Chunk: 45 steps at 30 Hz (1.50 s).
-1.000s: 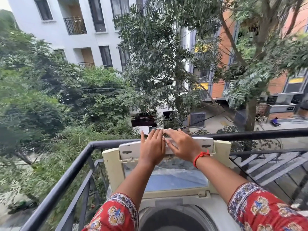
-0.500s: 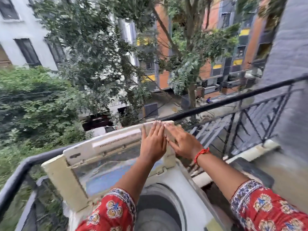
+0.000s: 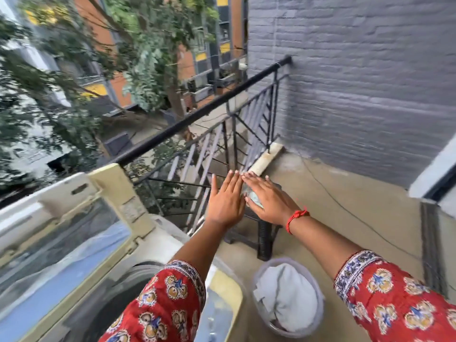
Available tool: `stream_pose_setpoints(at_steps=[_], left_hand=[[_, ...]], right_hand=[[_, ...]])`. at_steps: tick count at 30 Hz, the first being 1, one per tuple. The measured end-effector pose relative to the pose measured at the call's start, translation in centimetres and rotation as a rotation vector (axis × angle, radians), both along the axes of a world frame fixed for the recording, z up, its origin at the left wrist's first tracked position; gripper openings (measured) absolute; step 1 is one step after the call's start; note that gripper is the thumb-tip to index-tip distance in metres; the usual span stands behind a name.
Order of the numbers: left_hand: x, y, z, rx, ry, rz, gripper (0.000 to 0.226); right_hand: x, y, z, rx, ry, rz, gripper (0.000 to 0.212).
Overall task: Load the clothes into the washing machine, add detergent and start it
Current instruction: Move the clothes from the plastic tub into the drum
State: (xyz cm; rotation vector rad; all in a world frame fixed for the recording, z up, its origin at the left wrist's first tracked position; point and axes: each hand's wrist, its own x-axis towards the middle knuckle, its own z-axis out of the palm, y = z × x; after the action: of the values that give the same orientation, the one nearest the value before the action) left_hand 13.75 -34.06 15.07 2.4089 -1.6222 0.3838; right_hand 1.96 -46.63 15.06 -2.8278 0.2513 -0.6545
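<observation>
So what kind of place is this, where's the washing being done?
Most likely a small upstairs balcony used for laundry: a black metal railing overlooks trees and a street, a top-loading washing machine stands with its lid up, and a laundry basket sits beside it.

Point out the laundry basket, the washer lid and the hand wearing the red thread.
laundry basket (image 3: 320,296): head view, right rim.
washer lid (image 3: 61,253): head view, clear window.
right hand (image 3: 267,199): head view, back of hand.

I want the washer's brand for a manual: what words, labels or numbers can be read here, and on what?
None can be read.
Sticker on the washing machine lid frame: blurred, unreadable.
Building fronts across the street: yellow panels only, no legible signs.
Laundry basket: no label shows.
</observation>
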Motion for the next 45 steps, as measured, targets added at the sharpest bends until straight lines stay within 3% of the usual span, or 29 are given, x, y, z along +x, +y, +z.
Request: stream_pose_setpoints(at_steps=[8, 19, 24, 31, 45], left_hand=[[-8.2, -7.3, -8.7, 0.299, 0.073, -0.094, 0.061], [-13.9, -12.3, -20.4, 0.596, 0.284, -0.097, 0.083], [-14.8, -13.4, -24.8, 0.711, 0.228, -0.096, 0.092], [-14.3, -14.7, -34.0, 0.764, 0.304, -0.051, 0.1], [-13.4, -13.6, -60.1, 0.858, 0.526, 0.097, 0.127]], right_hand=[[-9.6, -5.9, -8.7, 0.071, 0.192, -0.142, 0.059], [-16.5, -11.5, -19.4, 0.222, 0.651, -0.191, 0.095], [-17.4, -12.7, -23.8, 0.256, 0.838, -0.207, 0.11], [-16.2, -12.7, -33.4, 0.335, 0.927, -0.246, 0.119], [-13.2, -12.2, -58.7, 0.429, 1.043, -0.352, 0.131]])
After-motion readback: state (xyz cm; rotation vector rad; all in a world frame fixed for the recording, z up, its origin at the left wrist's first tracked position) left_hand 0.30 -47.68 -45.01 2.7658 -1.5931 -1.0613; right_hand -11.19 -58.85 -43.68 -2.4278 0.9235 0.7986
